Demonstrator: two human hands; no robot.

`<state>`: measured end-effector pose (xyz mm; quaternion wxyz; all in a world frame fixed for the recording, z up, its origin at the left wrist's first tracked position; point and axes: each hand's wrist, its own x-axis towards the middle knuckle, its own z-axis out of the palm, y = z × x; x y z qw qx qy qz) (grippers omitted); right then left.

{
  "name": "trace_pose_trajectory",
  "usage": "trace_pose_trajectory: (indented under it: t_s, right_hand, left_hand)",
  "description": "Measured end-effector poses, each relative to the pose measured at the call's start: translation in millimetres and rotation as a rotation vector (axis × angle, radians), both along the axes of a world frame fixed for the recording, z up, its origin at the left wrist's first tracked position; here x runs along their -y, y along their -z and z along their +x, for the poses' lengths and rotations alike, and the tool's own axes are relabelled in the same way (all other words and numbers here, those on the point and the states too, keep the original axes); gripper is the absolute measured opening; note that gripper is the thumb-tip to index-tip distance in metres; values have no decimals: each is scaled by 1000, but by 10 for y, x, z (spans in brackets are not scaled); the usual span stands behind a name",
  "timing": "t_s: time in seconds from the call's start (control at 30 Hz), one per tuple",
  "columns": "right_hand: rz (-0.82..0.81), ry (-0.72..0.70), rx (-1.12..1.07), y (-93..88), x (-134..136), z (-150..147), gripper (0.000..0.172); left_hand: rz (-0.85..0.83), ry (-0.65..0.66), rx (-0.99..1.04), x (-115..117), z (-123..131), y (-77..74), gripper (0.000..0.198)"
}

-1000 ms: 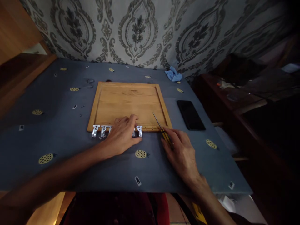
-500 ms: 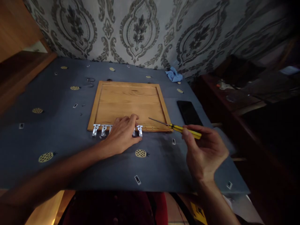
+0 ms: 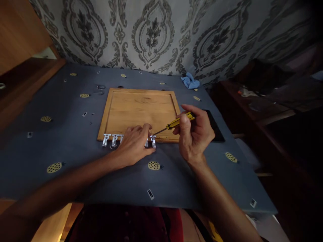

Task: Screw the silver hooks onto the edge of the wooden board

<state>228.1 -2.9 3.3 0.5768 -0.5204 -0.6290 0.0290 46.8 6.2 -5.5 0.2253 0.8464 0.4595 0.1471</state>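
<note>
Your right-end hinge [image 3: 153,142] is at the near rim of the wooden panel [image 3: 145,112], mid-table. Plate up on the rim, body overhanging toward the near edge of the table [image 3: 118,191]; its long axis runs near-far. Panel's long axis runs left-right, roughly along that same near edge.

Key relation: your screwdriver [image 3: 173,124] comes in from the right and above, shaft slanting down-left across the hinge axis, not in line with it. Tip is right at the hinge plate. Can't tell whether it's seated or just over it.

Your left hand [image 3: 135,143] is the nearer one: palm down over the middle of the row, fingers curled together on the panel's near rim, thumb stretched out to the end hinge's near end. Can't tell if it's gripping or only steadying.

Your right hand [image 3: 196,136] is off the panel's near right corner, raised, pinching the screwdriver handle between thumb and fingers.

Other hinges [image 3: 114,140] line the same rim to the left, partly under your left hand.

Further out: dark flat device [image 3: 217,129] toward the table's right edge, partly behind your right hand; blue cloth [image 3: 190,81] by the far right corner.
</note>
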Motion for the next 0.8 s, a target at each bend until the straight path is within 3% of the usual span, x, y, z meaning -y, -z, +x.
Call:
trace_pose_trajectory:
  t_s: [0.17,0.8]
  right_hand:
    - [-20,29,59,75,54,21,29]
    - [0,36,110,81,63,10,28]
  left_hand:
    - [-3,-1,-6,5,2,-2,54]
    - [5,17,-10,7,-6,-10,52]
